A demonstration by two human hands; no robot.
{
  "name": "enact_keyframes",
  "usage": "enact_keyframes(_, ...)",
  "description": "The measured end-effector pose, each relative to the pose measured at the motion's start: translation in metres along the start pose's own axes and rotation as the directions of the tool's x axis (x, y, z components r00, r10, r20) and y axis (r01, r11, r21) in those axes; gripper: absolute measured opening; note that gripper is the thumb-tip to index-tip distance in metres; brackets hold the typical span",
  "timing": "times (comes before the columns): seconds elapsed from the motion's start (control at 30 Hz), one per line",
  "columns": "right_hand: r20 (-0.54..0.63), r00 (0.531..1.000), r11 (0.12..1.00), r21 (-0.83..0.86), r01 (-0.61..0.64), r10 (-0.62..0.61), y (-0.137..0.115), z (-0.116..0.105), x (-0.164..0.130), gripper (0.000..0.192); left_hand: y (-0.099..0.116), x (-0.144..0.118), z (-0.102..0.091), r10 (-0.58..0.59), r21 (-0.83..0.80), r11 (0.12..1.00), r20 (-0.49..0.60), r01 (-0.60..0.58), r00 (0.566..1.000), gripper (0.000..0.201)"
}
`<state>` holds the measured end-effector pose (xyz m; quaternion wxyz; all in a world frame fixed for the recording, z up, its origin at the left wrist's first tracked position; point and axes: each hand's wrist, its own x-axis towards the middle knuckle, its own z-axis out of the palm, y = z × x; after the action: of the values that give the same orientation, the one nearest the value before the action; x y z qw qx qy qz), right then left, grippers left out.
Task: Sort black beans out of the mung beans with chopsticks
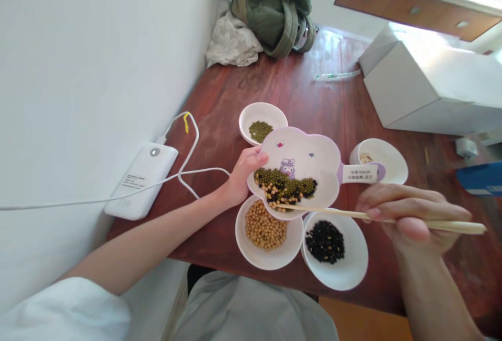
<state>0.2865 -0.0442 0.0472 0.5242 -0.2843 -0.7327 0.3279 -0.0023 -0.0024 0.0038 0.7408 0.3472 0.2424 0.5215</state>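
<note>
My left hand (240, 174) grips the left rim of a white, flower-shaped bowl with a handle (314, 150), held tilted above the other bowls. Mixed green, black and tan beans (284, 186) lie along its lower side. Chopsticks (349, 213) are pinched in my right hand (411, 215), their tips at the beans near the lower rim. Below stand a bowl of soybeans (266, 228) and a bowl of black beans (325, 241). Behind the held bowl is a bowl of green beans (261, 131). A fourth bowl (388, 160) with pale pieces sits partly behind the labelled handle.
A white power bank (143, 181) with a cable (196, 137) lies by the wall at left. At the back are a green bag (274, 9) and a patterned cloth (233, 40). A white box (423, 79) and a blue package (482, 179) occupy the right side.
</note>
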Motion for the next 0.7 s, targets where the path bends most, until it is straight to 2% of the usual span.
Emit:
enact_keyframes(0.13, 0.071, 0.997, 0.998, -0.064, -0.002, 0.007, -0.008, -0.001, 0.009, 0.028, 0.001, -0.001, 0.001, 0.022, -0.013, 1.000, 0.027, -0.021, 0.999, 0.037)
enact_keyframes(0.3, 0.118, 0.993, 1.000, -0.017, -0.015, 0.017, -0.008, -0.002, 0.005, 0.036, 0.002, -0.002, 0.001, 0.018, -0.021, 1.000, 0.058, -0.017, 0.998, 0.042)
enact_keyframes(0.5, 0.102, 0.994, 0.999, 0.003, -0.035, 0.034, -0.008, -0.003, -0.001, 0.032, -0.002, -0.001, -0.002, 0.012, -0.033, 0.999, 0.080, -0.010, 0.997, 0.048)
enact_keyframes(0.7, 0.135, 0.990, 0.990, -0.141, -0.029, 0.048, -0.016, -0.014, 0.012, 0.029, -0.002, 0.000, -0.002, 0.046, -0.036, 0.998, 0.117, -0.042, 0.992, 0.046)
